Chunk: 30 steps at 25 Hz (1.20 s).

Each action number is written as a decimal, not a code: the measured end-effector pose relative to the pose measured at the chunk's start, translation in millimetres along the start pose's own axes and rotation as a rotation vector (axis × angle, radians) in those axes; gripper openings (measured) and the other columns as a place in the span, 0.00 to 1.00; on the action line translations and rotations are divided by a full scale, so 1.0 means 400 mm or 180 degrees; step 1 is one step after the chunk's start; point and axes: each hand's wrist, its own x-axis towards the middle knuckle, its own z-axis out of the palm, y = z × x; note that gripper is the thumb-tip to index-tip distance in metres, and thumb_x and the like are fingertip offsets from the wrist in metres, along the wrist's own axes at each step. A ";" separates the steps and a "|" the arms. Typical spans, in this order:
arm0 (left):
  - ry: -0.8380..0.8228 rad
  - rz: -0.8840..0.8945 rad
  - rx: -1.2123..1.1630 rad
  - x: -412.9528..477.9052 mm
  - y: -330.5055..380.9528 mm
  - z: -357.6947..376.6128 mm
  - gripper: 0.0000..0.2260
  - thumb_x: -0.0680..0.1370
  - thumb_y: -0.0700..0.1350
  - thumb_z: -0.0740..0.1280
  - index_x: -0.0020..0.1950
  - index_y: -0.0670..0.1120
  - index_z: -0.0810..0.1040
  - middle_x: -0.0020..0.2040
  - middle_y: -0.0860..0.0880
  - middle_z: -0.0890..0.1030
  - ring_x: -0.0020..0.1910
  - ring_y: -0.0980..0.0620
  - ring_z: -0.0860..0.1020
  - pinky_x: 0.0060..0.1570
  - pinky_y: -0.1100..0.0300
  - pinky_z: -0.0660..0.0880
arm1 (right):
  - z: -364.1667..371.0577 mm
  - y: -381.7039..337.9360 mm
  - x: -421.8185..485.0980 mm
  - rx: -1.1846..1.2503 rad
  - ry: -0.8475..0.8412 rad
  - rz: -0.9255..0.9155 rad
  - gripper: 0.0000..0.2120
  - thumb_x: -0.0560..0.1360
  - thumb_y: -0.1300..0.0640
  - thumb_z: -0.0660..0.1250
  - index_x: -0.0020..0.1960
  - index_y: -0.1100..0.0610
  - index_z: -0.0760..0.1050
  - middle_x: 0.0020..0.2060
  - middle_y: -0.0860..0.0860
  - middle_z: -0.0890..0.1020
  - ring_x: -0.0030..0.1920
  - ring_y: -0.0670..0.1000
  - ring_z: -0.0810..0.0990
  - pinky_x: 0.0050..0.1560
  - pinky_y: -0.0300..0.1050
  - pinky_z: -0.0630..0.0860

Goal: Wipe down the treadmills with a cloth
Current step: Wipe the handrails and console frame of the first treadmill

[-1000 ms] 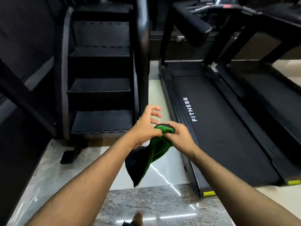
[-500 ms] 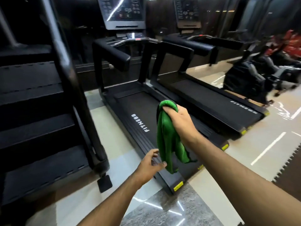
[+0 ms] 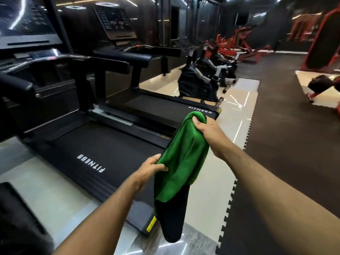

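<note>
Head view shows a green cloth [image 3: 184, 155] hanging in the middle of the frame, above the end of the near treadmill [image 3: 103, 150]. Right hand [image 3: 207, 132] grips its top. Left hand [image 3: 150, 169] pinches its left edge lower down. A second treadmill [image 3: 165, 105] sits just behind. Black exercise bikes [image 3: 198, 80] stand in the upper middle.

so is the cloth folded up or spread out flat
Loosely doubled over, not spread: the cloth droops in layers from the right hand gripping its top, left hand pinching one edge.
</note>
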 end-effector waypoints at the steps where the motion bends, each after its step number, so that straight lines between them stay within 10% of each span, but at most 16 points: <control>1: 0.0103 -0.0011 0.0138 0.056 0.016 0.026 0.14 0.66 0.41 0.72 0.49 0.38 0.77 0.44 0.45 0.82 0.45 0.49 0.81 0.49 0.54 0.76 | -0.055 0.013 0.024 -0.0019 0.0143 0.0087 0.08 0.84 0.55 0.62 0.50 0.57 0.77 0.42 0.54 0.83 0.41 0.52 0.83 0.39 0.40 0.81; 4: 0.0064 -0.0213 0.0452 0.238 0.057 0.134 0.06 0.76 0.38 0.70 0.42 0.43 0.73 0.36 0.48 0.79 0.33 0.56 0.78 0.35 0.64 0.74 | -0.235 0.047 0.130 0.0106 0.0553 0.0313 0.07 0.84 0.55 0.61 0.48 0.53 0.75 0.43 0.53 0.82 0.40 0.51 0.82 0.36 0.41 0.81; 7: -0.0248 -0.0546 0.0650 0.367 0.065 0.227 0.09 0.77 0.53 0.69 0.43 0.48 0.77 0.39 0.49 0.81 0.38 0.53 0.80 0.40 0.58 0.75 | -0.374 0.066 0.250 0.0295 0.0670 0.0355 0.06 0.84 0.55 0.62 0.52 0.54 0.76 0.47 0.57 0.82 0.44 0.56 0.83 0.48 0.52 0.83; 10: 0.0496 -0.0495 0.1092 0.504 0.079 0.264 0.17 0.76 0.61 0.64 0.39 0.49 0.71 0.37 0.51 0.76 0.38 0.50 0.75 0.39 0.54 0.70 | -0.474 0.094 0.376 0.0133 0.0849 0.0337 0.06 0.82 0.50 0.62 0.56 0.51 0.74 0.54 0.58 0.82 0.53 0.61 0.83 0.57 0.61 0.80; 13: 0.1063 -0.1081 -0.0082 0.635 0.176 0.305 0.13 0.71 0.56 0.63 0.40 0.45 0.76 0.39 0.45 0.80 0.39 0.45 0.77 0.44 0.52 0.74 | -0.545 0.158 0.505 -0.0426 0.0895 0.0291 0.08 0.82 0.47 0.60 0.52 0.51 0.71 0.49 0.55 0.79 0.56 0.64 0.80 0.60 0.64 0.77; 18: 0.0804 -0.0975 -0.1160 0.914 0.263 0.259 0.10 0.76 0.31 0.62 0.50 0.44 0.76 0.37 0.42 0.79 0.32 0.48 0.78 0.37 0.56 0.77 | -0.523 0.299 0.717 -0.0860 0.0581 0.0310 0.10 0.82 0.45 0.58 0.55 0.48 0.74 0.52 0.51 0.81 0.55 0.55 0.80 0.62 0.61 0.76; 26: 0.0335 -0.0304 -0.1715 1.325 0.348 0.001 0.15 0.79 0.35 0.63 0.64 0.43 0.78 0.49 0.42 0.81 0.43 0.50 0.80 0.42 0.60 0.79 | -0.336 0.360 1.156 -0.1866 -0.0368 -0.0690 0.06 0.81 0.54 0.63 0.48 0.44 0.75 0.42 0.50 0.75 0.44 0.46 0.74 0.46 0.40 0.68; 30: 0.0527 -0.0125 -0.1425 1.427 0.387 -0.142 0.20 0.75 0.37 0.69 0.67 0.46 0.76 0.51 0.46 0.80 0.46 0.54 0.79 0.43 0.64 0.76 | -0.250 0.383 1.338 -0.2156 -0.1295 -0.1209 0.17 0.82 0.56 0.62 0.70 0.56 0.72 0.48 0.50 0.69 0.46 0.46 0.72 0.50 0.43 0.70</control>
